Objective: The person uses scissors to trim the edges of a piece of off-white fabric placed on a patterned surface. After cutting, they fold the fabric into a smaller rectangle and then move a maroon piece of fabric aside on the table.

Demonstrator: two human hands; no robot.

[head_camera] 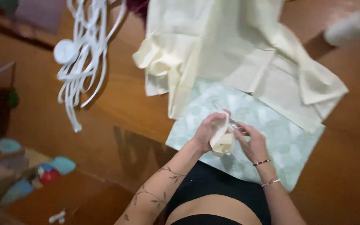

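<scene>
We work over a brown wooden table [117, 96], which spreads out on every side of our grip. Beyond our hands, further from our body, lies a large heap of pale yellow fabric [230, 50], its loose folds reaching down close to our fingers. Directly beneath the grip sits a pale green patterned cloth [280, 141], laid flat, its far edge tucked under the yellow heap. Far off to the upper left of the grip, well apart from it, a bundle of white ribbon [84, 58] trails in loops from a round white spool. To the upper right, also well apart, a white thread cone [351, 26] lies on its side. In the grip itself, our left hand [208, 131] is curled closed around a small folded piece of pale yellow fabric [223, 139], holding it above the green cloth. Our right hand [253, 143] touches the same piece from the other side, fingers pinched at its upper edge beside a small clear object too blurred to identify.
</scene>
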